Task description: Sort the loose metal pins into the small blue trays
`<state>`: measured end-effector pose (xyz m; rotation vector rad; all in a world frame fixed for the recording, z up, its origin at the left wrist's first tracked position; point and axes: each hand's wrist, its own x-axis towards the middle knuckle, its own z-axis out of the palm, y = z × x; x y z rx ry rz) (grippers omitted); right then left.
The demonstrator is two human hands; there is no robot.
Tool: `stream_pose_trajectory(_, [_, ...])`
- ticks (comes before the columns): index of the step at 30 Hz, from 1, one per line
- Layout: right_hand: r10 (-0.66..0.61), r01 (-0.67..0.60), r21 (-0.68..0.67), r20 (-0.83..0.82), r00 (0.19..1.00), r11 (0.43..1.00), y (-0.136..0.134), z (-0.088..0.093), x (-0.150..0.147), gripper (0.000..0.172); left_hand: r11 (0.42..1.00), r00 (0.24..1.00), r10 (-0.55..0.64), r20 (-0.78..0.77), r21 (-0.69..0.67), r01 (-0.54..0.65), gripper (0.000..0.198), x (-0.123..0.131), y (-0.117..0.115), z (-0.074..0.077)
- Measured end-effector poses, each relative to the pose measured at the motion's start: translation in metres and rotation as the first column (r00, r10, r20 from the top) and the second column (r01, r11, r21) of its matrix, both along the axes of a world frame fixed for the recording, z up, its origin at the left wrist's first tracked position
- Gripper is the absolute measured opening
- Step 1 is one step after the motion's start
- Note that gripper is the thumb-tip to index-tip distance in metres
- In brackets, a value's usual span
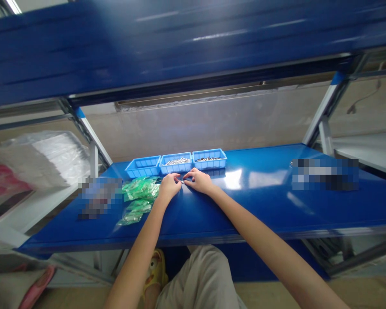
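Silvery piece (pixel 182 182), long axis roughly sideways

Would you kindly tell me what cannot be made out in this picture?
All in the head view:
Small shiny piece between left hand and right hand: too small to identify.
Dark pieces in the rightmost tray: too small to tell their shape.
Green bags: blur and shiny folds obscure any contents.
Left patch, right patch: pixelation hides whatever lies there.
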<state>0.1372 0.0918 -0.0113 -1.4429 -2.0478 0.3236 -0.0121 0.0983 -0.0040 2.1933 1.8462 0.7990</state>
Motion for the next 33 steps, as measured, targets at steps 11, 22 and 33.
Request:
stream_pose_trajectory(11, [0.039, -0.039, -0.021, 0.029, 0.999, 0.999, -0.0008, 0.0032, 0.0025, 0.017, 0.997, 0.995, -0.071, -0.063, -0.004, 0.071, 0.019, -0.0047, 0.0049, -0.0045])
stream_pose_trajectory(22, [0.021, -0.02, 0.013, -0.022, 1.0, 1.0, 0.0017, 0.0011, 0.0016, 0.017, 0.999, 0.997, -0.047, -0.057, 0.02, 0.048, 0.017, -0.0041, 0.0014, -0.0039])
stream_pose_trajectory(33, [0.033, -0.002, 0.086, -0.368, 0.929, 0.996, 0.0075, 0.0036, -0.0015, 0.02, 0.989, 0.992, -0.124, 0.017, 0.083, 0.122, 0.025, 0.0003, 0.0021, 0.0005])
